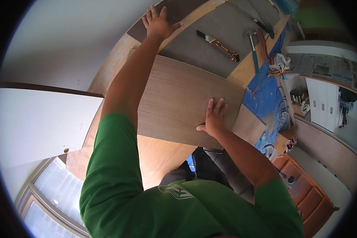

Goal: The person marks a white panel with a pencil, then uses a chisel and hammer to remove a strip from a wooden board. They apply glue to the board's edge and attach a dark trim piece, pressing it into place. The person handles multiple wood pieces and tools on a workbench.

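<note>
A wood-grain panel (178,91) lies flat on the workbench in front of me. My right hand (215,119) rests on it near its right edge, fingers spread. Stretched out to the far left, my left hand (158,23) is also spread, over the edge of a dark brown board (181,9) beside a pale wood strip. Nothing is held in either hand. Beyond the panel a grey sheet (182,47) carries a utility knife (219,45) with a black and orange handle.
A claw hammer (253,51) with a green handle lies at the far right, beside a reddish-brown curved tool (261,45). Blue sheeting (265,95) covers the floor right of the bench. A white panel (43,123) stands at left; an orange-brown cabinet (305,190) is at lower right.
</note>
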The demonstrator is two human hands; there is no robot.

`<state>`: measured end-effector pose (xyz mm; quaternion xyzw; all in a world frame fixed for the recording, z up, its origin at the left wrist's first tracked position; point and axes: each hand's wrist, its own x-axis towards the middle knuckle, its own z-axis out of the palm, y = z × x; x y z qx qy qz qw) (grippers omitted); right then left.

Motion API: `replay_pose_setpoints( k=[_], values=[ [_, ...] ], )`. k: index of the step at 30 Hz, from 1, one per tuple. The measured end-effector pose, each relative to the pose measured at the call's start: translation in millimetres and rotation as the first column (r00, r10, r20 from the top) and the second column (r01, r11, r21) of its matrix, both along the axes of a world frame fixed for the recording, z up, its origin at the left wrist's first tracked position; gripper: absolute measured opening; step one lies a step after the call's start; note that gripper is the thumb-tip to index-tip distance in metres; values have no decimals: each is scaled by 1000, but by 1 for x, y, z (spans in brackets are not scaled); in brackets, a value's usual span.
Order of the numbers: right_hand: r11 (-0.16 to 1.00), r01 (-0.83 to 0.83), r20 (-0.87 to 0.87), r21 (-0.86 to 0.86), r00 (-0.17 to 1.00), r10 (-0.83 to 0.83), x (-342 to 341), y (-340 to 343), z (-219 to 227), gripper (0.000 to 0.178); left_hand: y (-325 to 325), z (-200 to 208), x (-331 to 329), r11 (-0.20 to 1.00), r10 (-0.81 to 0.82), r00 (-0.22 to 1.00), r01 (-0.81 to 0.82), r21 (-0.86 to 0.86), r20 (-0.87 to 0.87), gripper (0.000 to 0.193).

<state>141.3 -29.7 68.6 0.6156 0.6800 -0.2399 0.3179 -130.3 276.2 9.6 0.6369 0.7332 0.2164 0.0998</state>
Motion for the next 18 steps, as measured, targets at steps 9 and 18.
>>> replay_pose_setpoints(
  k=[9,18],
  values=[
    [999,-14,27,31,1000,13,0,-3,-2,150,-306,6,71,970,-240,910,213,116,338,59],
    [989,-132,120,-62,983,138,-7,2,8,144,-543,93,98,371,384,183,867,-333,905,49]
  ],
)
